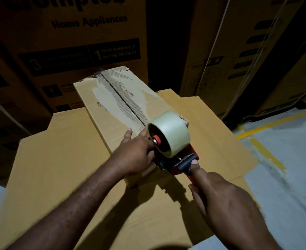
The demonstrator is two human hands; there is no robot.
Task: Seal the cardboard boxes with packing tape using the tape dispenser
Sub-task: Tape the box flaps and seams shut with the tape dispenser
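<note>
- Cardboard box (101, 112): long, narrow and brown. It lies flat on a wider cardboard sheet (58, 177), with one short end towards the person.
- Centre seam (123, 100): runs the length of the box top, flaps closed. The paper skin on both sides is torn away, showing pale patches and ribbed corrugation. A scrap of old tape (101, 73) sits at the far end.
- Tape dispenser (166, 164): red and black frame with an orange hub. It stands on the near end of the box top, over the seam.
- Roll of clear packing tape (173, 130): mounted on the dispenser and nearly full.
- Right hand (219, 197): fingers wrapped around the dispenser handle, thumb laid straight along the black grip.
- Left hand (136, 154): palm down on the box top just left of the dispenser. The visible fingers are straight and slightly apart, pressing the cardboard beside the seam; the digits nearest the roll touch the dispenser.
- Large printed cartons (76, 51): stacked behind the box, lettered "Home Appliances" with warranty panels.
- Grey floor (283, 159): lies to the right, marked with yellow painted lines.
</note>
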